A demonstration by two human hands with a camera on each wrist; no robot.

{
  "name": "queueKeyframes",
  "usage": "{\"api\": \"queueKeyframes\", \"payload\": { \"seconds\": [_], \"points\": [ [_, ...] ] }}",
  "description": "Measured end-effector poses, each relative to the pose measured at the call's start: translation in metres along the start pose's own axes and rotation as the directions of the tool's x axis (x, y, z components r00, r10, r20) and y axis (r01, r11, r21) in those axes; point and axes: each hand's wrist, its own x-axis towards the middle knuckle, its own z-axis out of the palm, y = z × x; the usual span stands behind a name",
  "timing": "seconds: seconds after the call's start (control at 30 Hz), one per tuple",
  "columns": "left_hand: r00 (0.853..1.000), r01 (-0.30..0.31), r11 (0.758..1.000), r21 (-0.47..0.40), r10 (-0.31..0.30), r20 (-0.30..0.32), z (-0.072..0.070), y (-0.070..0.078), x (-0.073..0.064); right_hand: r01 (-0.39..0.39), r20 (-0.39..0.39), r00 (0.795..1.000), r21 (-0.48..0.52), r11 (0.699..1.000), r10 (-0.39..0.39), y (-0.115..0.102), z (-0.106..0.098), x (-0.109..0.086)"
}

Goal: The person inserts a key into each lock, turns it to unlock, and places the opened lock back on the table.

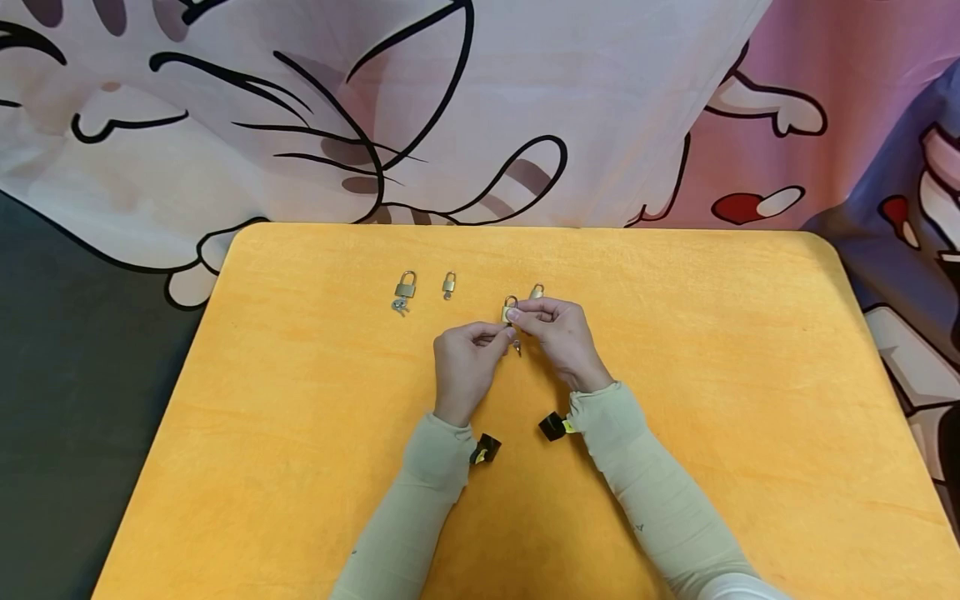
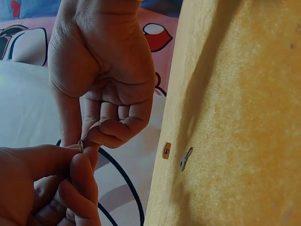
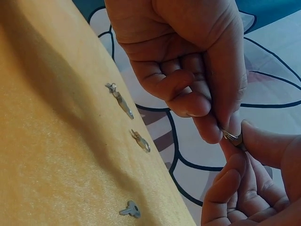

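Note:
My right hand [image 1: 558, 337] grips a small brass padlock [image 1: 509, 310] between thumb and fingers, its shackle pointing away from me. Thumb and fingertips of my left hand [image 1: 472, 367] pinch a small metal key right at the padlock's near end; the fingers hide most of it. From the right wrist view, thin shiny metal edges show where both hands' fingertips meet. A loose key [image 1: 517, 348] lies on the table just below the hands. Beyond the right fingers another padlock [image 1: 537, 291] is partly covered in the head view.
On the yellow table [image 1: 300, 417], to the left, lie a larger padlock [image 1: 405, 289] with keys [image 1: 401, 307] beside it and a smaller padlock [image 1: 449, 283] with a key at its near end. A patterned cloth [image 1: 480, 108] hangs behind the far edge.

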Motion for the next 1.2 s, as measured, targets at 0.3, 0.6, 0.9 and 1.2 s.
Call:
{"api": "queueKeyframes", "payload": {
  "seconds": [0.3,0.6,0.9,1.2],
  "points": [
    [1.000,-0.010,0.999,0.034,0.010,-0.002,-0.0001,0.0001,-0.0005,-0.002,0.003,1.000,-0.020,1.000,0.002,0.0022,-0.0007,0.0009],
    [1.000,-0.012,0.999,0.039,0.012,-0.001,-0.0003,0.0011,-0.0003,-0.007,0.003,1.000,-0.009,1.000,0.007,0.0012,-0.0006,0.0004],
    [1.000,0.000,1.000,0.019,0.000,0.017,0.0008,-0.0010,0.0006,-0.024,0.007,1.000,0.008,1.000,0.024,0.0012,-0.0009,0.0017],
    [0.998,0.022,1.000,0.011,-0.023,0.054,-0.0014,-0.0014,0.0012,-0.021,0.029,0.999,0.028,0.999,0.020,0.0058,-0.0015,0.0039]
  ]
}}
